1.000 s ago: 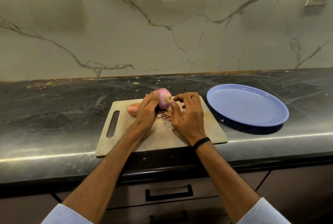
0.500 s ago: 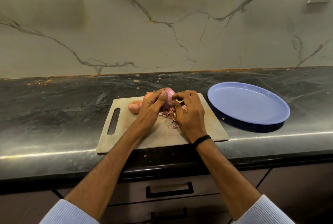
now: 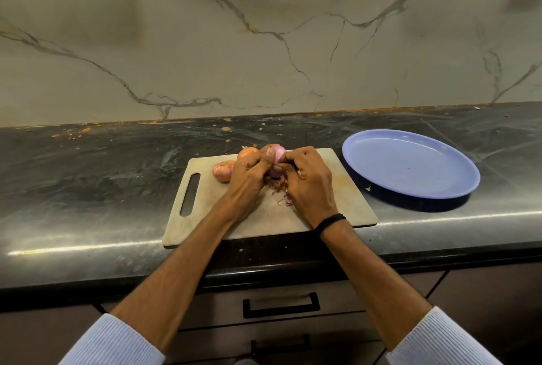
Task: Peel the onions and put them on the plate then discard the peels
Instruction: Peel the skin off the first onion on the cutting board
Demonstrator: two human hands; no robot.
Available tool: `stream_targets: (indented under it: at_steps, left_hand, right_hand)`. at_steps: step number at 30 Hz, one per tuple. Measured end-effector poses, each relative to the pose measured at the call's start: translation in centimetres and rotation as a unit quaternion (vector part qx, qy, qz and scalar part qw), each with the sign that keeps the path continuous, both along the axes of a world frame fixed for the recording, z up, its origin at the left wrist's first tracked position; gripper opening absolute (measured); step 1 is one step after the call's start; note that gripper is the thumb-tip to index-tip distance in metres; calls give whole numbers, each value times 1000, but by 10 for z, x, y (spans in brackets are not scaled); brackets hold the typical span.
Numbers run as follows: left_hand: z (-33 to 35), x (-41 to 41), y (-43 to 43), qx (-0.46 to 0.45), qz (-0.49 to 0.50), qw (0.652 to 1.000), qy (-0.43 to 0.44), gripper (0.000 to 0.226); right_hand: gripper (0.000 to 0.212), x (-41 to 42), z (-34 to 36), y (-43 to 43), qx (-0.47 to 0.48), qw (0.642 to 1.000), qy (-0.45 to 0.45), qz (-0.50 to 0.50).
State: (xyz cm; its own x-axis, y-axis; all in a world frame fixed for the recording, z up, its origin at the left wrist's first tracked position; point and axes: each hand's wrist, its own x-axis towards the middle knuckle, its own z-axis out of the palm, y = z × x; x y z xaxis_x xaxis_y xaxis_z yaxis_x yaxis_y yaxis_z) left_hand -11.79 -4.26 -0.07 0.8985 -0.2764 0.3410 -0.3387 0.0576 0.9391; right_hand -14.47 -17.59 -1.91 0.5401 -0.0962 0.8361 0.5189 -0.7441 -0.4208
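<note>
Head view finds your left hand (image 3: 249,174) clamped round the onion (image 3: 277,158) just above the cutting board (image 3: 337,203), your right hand (image 3: 311,184) pinching at its skin — seemingly, the contact being hidden — so hold it steady and draw each strip off whole, letting peels (image 3: 278,185) fall on the board.

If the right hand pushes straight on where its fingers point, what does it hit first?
The pink onion gripped by the left hand; the right hand seems to pinch its skin right now, depth unclear.
</note>
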Motion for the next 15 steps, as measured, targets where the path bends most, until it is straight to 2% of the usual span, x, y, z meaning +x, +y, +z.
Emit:
stream_targets:
  at_steps: [2,5,9,11,15]
  left_hand:
    - [-1,0,-1,-8,4,1000,9,31]
    - [-1,3,0,-32,3,999,36,33]
    - [2,4,-1,-118,-1,988,97,56]
    - [2,4,-1,-127,4,986,104,47]
    - [1,5,-1,-118,5,989,90,43]
  right_hand:
    - [7,-1,0,1,-20,1000,-2,4]
    - [19,-5,1,5,-49,999,-16,8]
    - [17,-3,0,5,-29,1000,3,4]
    - [10,0,-1,3,-1,1000,11,-2]
    - [15,0,-1,1,4,1000,3,-12]
